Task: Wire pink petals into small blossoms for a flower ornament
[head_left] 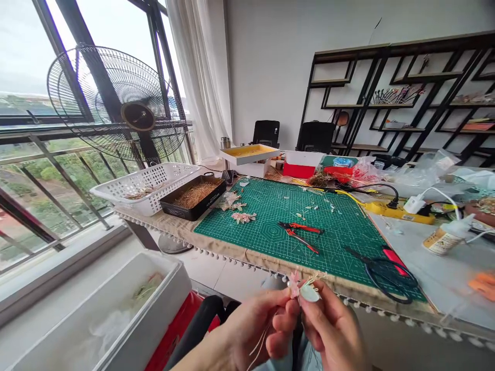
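Observation:
My left hand [251,324] and my right hand [332,327] meet at the bottom centre, in front of the table edge. Both pinch a small pale flower sprig [303,286] with a pink blossom, a white petal and thin stems. Thin wire stems trail down from my left fingers. On the green cutting mat [278,216] beyond lie red-handled pliers [299,232], loose pink petals [243,217] and black scissors [386,268].
A white basket [145,188] and a black tray of straw [193,196] sit at the table's left end. A glue bottle [448,234], yellow power strip [402,211], and clutter lie to the right. A standing fan [116,103] and white foam box [104,314] are on the left.

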Motion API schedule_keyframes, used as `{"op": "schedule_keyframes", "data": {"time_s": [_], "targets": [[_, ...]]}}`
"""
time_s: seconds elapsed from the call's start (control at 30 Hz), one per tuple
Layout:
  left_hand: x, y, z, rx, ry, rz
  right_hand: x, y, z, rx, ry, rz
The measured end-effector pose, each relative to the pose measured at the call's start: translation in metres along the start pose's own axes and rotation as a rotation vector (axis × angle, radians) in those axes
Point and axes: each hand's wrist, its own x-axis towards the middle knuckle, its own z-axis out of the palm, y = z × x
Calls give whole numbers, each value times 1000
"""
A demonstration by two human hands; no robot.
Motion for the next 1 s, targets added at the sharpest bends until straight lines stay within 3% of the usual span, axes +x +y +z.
{"op": "schedule_keyframes", "data": {"time_s": [0.17, 0.23, 0.33, 0.43, 0.6, 0.77, 1.0], "targets": [[-8, -4, 14, -375, -193, -149, -2, 9, -12, 55, -26, -66], [-9, -7, 16, -442, -203, -153, -4, 10, -13, 41, -8, -121], [-6, -13, 15, -437, -188, -146, -9, 10, -8, 55, 123, -209], [2, -20, 11, -192, -91, -41, -13, 13, -5, 79, 192, -200], [9, -23, 2, 292, 42, 306, -13, 19, -16, 19, 123, -10], [5, -22, -6, 548, 63, 377, -8, 14, -25, -51, 88, -17], [2, -24, -10, 777, 143, 459, -9, 17, -23, 154, -116, 279]]}}
